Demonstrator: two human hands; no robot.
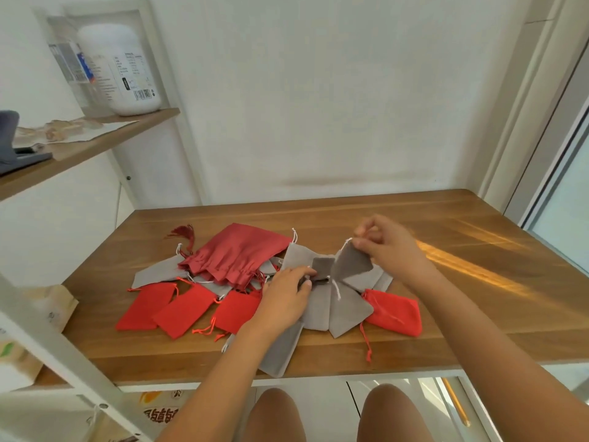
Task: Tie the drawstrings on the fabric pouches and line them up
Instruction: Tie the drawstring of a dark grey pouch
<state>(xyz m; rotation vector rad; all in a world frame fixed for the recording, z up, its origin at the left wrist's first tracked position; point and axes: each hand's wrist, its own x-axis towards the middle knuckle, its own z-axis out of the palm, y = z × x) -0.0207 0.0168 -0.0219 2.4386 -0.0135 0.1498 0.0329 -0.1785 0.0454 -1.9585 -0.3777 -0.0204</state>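
Here, right hand [385, 247] pinching a grey pouch [350, 266], left hand [285, 296] pinching its neck, bottle label [134, 74] unreadable.

4 red pouches [185, 309], 1 maroon pouch [237, 250] — approx. 8 grey pouches [349, 311]

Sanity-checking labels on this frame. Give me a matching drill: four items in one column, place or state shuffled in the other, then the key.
Items
1. large dark red pouch
2. lone red pouch
3. dark grey pouch
4. white bottle

Places or states
A. standing on the wall shelf
B. pinched by the right hand
C. lying on top of the grey pouches
D. rightmost pouch, flat on the table

Pairs: 1-C, 2-D, 3-B, 4-A
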